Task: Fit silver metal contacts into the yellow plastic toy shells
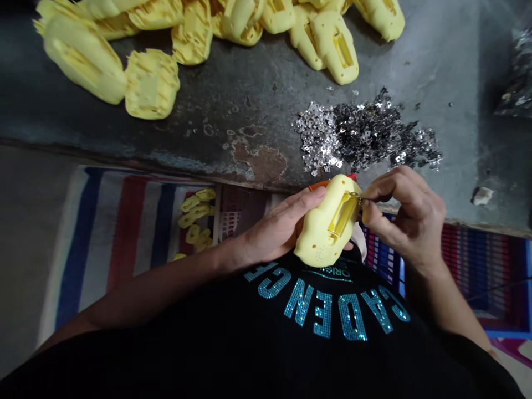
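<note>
My left hand [282, 224] is closed round a yellow plastic housing [322, 238] with a long battery compartment sunk in its face. The housing is tilted, with a group of tiny holes at its lower end. My right hand [405, 213] pinches a thin, dark metal piece [361, 198] between thumb and forefinger at the compartment's upper right end. Its exact shape is too small to make out. Just beyond my hands, a heap of small metal contact plates [366, 133] is spread on the dark table [199, 144]. Something orange-red [320, 185] shows behind the housing.
More yellow housings [336, 47] lie along the table's far side, some with ragged edges [152, 83]. A clear bag [517, 77] of metal bits sits at the right. Below the table edge are a blue crate [509, 334], a striped sheet [124, 233] and several yellow parts [195, 213].
</note>
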### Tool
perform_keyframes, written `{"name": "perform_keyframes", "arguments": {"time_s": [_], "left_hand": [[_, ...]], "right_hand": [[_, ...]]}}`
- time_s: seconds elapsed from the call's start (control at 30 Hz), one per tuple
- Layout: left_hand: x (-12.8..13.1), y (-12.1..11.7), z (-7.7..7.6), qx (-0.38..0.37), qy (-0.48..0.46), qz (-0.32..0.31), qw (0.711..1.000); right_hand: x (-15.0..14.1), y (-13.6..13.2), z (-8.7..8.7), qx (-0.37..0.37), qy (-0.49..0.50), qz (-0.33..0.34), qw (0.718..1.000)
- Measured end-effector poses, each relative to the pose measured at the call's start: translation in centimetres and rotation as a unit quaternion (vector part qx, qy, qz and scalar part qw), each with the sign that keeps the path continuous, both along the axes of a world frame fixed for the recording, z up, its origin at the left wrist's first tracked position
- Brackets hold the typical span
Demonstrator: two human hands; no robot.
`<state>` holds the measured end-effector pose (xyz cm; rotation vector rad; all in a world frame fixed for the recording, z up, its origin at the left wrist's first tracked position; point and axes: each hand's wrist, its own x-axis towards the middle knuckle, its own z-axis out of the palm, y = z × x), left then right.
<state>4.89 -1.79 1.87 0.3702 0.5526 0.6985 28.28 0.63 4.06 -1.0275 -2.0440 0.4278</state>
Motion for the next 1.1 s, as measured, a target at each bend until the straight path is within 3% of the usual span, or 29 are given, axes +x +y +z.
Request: {"name": "perform_keyframes", "arguments": {"time_s": [0.33, 0.53, 0.63, 0.77, 0.87, 1.1], "left_hand": [[0.0, -0.2, 0.1, -0.022, 0.016, 0.021, 0.999], [0.1, 0.1, -0.4, -0.039, -0.035, 0.003, 0.999], [0.2, 0.0, -0.5, -0.024, -0.028, 0.016, 0.999], [0.0, -0.6, -0.4, 0.065, 0.072, 0.037, 0.995], [-0.8, -1.0, 0.0, 0.141, 0.145, 0.03, 0.979], [-3.0, -1.1, 1.6, 0.3, 0.249, -0.016, 0.921]], "right_hand": [[0.5, 0.6, 0.5, -0.012, -0.042, 0.043, 0.998], [0.4, -0.3, 0.3, 0.022, -0.019, -0.001, 1.0], [0.6, -0.3, 0.2, -0.015, 0.005, -0.002, 1.0], [0.8, 0.7, 0.5, -0.131, 0.026, 0.063, 0.989], [0.8, 1.1, 0.6, -0.172, 0.049, 0.084, 0.98], [0.6, -0.8, -1.6, -0.149, 0.105, 0.022, 0.983]]}}
